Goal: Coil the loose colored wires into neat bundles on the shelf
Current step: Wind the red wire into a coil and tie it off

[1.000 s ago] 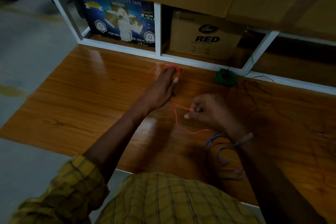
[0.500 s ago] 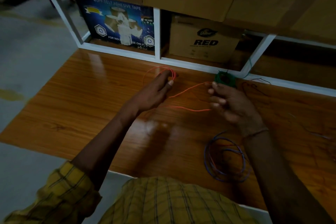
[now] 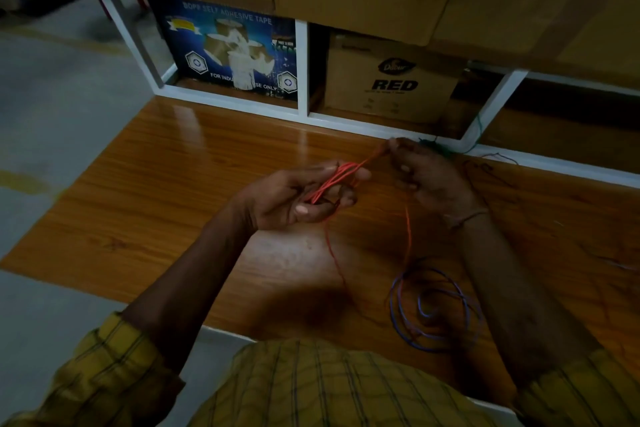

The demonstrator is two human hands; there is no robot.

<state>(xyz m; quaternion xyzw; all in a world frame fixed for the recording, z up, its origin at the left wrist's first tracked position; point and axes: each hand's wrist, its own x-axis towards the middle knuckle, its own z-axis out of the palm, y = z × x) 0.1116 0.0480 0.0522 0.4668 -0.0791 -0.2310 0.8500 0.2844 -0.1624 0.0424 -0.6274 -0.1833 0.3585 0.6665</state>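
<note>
The left hand (image 3: 298,198) curls around several loops of red wire (image 3: 334,180) above the wooden shelf (image 3: 173,184), while the right hand (image 3: 429,173) pinches the same wire's strand just beyond. A blue wire coil (image 3: 434,308) lies on the shelf near the right forearm.

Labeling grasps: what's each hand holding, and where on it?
Left hand grips the red wire around its gathered loops; right hand pinches a strand running from that bundle.
</note>
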